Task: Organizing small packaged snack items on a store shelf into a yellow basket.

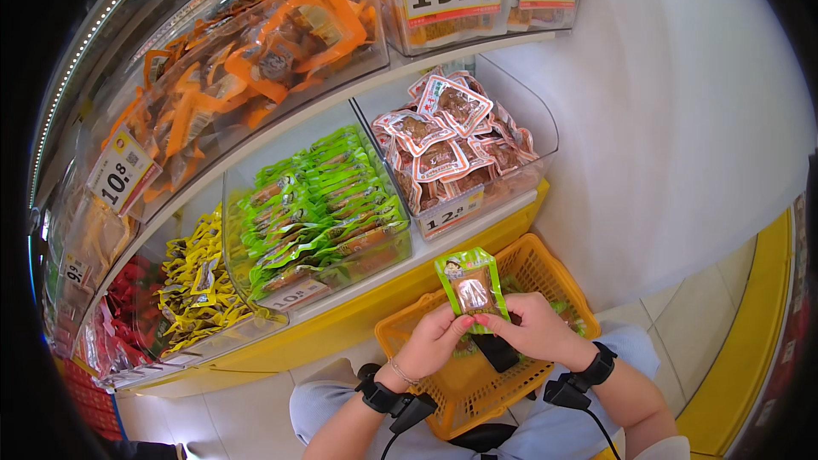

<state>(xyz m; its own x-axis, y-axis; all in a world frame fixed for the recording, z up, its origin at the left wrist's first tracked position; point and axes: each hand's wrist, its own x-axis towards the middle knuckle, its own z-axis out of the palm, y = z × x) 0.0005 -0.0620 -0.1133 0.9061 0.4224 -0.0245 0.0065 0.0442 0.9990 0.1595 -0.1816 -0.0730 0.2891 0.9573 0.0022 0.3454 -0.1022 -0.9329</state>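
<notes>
Between both hands I hold a green-edged vacuum-packed snack (473,291), tilted up over the basket. My left hand (429,342) grips its lower left corner, and my right hand (535,326) pinches the lower right side. The two thumbs meet at its bottom edge. Beneath my hands is an orange plastic shopping basket (460,406) with latticed walls. In it lie a black flat object (497,352) and some green-edged packets (567,314), partly hidden by my hands. Similar green packets (326,204) stand in rows in a clear bin on the shelf.
Right of the green packets, a clear bin (486,188) holds white-and-orange snack packs (441,134). Yellow packets (201,275) and red packets (131,306) fill bins to the left. Orange packets (255,64) sit on the upper shelf. A white panel (652,108) rises at right.
</notes>
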